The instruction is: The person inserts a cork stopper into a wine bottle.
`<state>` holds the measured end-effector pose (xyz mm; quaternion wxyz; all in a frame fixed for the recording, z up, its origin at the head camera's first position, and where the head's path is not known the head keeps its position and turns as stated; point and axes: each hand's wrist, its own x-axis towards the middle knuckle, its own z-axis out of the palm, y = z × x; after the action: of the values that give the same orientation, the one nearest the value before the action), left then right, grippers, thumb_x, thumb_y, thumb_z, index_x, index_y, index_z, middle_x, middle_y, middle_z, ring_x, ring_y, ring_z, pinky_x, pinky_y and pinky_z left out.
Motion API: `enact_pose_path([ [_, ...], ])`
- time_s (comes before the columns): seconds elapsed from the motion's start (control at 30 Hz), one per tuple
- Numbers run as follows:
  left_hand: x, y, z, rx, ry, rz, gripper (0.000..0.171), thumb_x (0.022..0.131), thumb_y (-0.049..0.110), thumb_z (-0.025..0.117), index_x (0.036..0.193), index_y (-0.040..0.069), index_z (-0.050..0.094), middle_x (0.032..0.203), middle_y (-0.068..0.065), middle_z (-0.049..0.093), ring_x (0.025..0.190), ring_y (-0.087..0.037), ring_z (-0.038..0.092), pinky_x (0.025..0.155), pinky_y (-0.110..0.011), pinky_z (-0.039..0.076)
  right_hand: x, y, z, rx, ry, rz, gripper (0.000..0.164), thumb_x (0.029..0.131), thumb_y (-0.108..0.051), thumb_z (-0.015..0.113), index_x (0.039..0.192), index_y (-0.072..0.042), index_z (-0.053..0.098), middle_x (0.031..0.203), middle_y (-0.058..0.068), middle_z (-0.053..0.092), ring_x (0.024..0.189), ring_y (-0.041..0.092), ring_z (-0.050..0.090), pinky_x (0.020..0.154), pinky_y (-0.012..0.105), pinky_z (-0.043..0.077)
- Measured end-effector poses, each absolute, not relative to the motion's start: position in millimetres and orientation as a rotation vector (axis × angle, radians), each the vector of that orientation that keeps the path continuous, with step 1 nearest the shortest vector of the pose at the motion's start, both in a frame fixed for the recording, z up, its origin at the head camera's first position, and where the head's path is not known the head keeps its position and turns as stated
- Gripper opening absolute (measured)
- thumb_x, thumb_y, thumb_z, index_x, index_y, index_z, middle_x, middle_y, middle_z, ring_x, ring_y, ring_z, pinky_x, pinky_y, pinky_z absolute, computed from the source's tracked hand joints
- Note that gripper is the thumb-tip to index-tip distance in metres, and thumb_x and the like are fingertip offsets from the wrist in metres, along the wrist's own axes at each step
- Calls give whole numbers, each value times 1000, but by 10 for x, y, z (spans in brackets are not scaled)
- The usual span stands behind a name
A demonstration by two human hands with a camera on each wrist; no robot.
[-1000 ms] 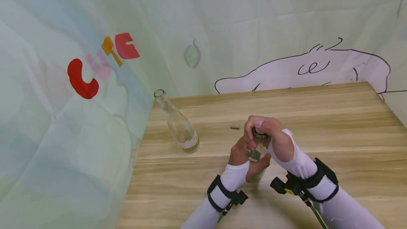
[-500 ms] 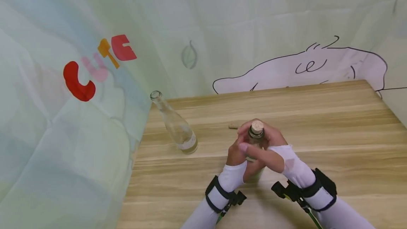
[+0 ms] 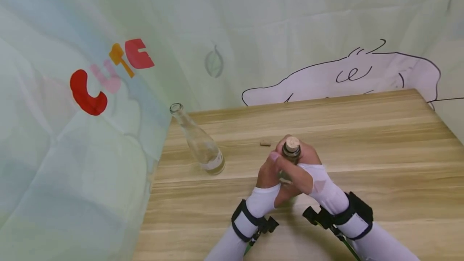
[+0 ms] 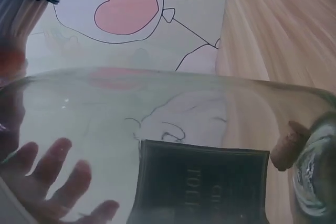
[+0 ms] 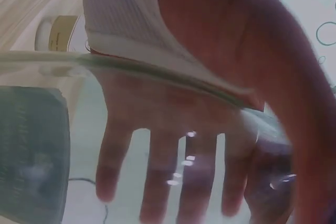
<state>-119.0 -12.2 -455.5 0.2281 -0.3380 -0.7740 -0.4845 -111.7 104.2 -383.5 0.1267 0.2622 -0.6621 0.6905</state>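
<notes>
Both hands hold a clear glass bottle upright over the table, its mouth toward the head camera. A pale cork sits in the mouth, its top sticking out above the rim. My left hand grips the bottle from the left. Around the upper part wraps my right hand, its thumb crossing the front toward the left hand. Through the glass in the right wrist view, the right fingers curve around the far side. A dark label on the bottle fills the lower middle of the left wrist view.
A second clear bottle, uncorked and with a pale label, stands at the left of the wooden table. Another cork lies beyond the hands. A printed cloth hangs behind the table and along its left side.
My right hand has come down from over the bottle's mouth to wrap around its upper part, uncovering the cork. The left hand keeps its grip. The standing bottle has stayed put.
</notes>
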Motion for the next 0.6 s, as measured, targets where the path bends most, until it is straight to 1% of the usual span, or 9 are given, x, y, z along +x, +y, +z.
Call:
enact_pose_path([
  [0.13, -1189, -174, -4541, -1001, -2101, -1442, 97, 64, 12, 90, 144, 2, 35, 132, -13, 56, 119, -22, 56, 100, -37, 46, -1119, 1051, -3841, 766, -1938, 1990, 17, 88, 12, 62, 83, -5, 58, 68, 6, 59, 61, 18, 59, 62, 28, 48],
  [0.17, -1178, -201, -4541, -998, -2105, -1481, 101, 65, 13, 90, 147, 3, 32, 137, -14, 53, 123, -24, 54, 103, -40, 44, -1118, 1055, -3839, 768, -1948, 1986, 17, 88, 12, 62, 83, -5, 58, 69, 5, 59, 61, 18, 59, 62, 28, 48],
  [0.23, -1157, -267, -4547, -984, -2110, -1539, 107, 68, 20, 89, 153, 4, 26, 145, -15, 48, 131, -28, 48, 106, -46, 40, -1114, 1077, -3832, 753, -1974, 1971, 17, 88, 11, 62, 84, -5, 58, 70, 5, 59, 62, 18, 60, 62, 28, 48],
  [0.33, -1142, -359, -4565, -967, -2122, -1531, 107, 74, 35, 85, 155, 2, 22, 148, -16, 45, 136, -32, 43, 109, -51, 34, -1112, 1160, -3790, 708, -2006, 1956, 15, 89, 10, 62, 84, -3, 57, 70, 5, 60, 62, 17, 61, 61, 27, 49],
  [0.4, -1142, -404, -4578, -955, -2122, -1561, 104, 78, 41, 80, 155, 2, 22, 148, -14, 46, 137, -32, 41, 111, -51, 32, -1123, 1259, -3739, 666, -2006, 1966, 14, 90, 11, 61, 84, -1, 57, 71, 8, 61, 63, 17, 61, 61, 26, 51],
  [0.47, -1141, -440, -4603, -930, -2117, -1595, 101, 80, 41, 78, 155, 3, 23, 147, -13, 47, 138, -32, 40, 112, -50, 30, -1154, 1395, -3672, 626, -1990, 1982, 13, 91, 12, 60, 84, 2, 56, 71, 12, 61, 63, 18, 61, 60, 27, 53],
  [0.53, -1133, -474, -4632, -896, -2109, -1628, 99, 79, 39, 78, 155, 5, 25, 147, -13, 46, 138, -33, 39, 113, -49, 29, -1209, 1563, -3603, 593, -1959, 1999, 12, 92, 12, 58, 83, 5, 55, 71, 15, 60, 63, 19, 61, 62, 27, 53],
  [0.6, -1132, -501, -4656, -874, -2098, -1641, 97, 80, 39, 78, 156, 7, 25, 148, -13, 46, 138, -33, 39, 113, -48, 29, -1281, 1767, -3533, 537, -1969, 1974, 12, 94, 9, 58, 83, 6, 54, 72, 17, 61, 65, 21, 61, 65, 27, 52],
])
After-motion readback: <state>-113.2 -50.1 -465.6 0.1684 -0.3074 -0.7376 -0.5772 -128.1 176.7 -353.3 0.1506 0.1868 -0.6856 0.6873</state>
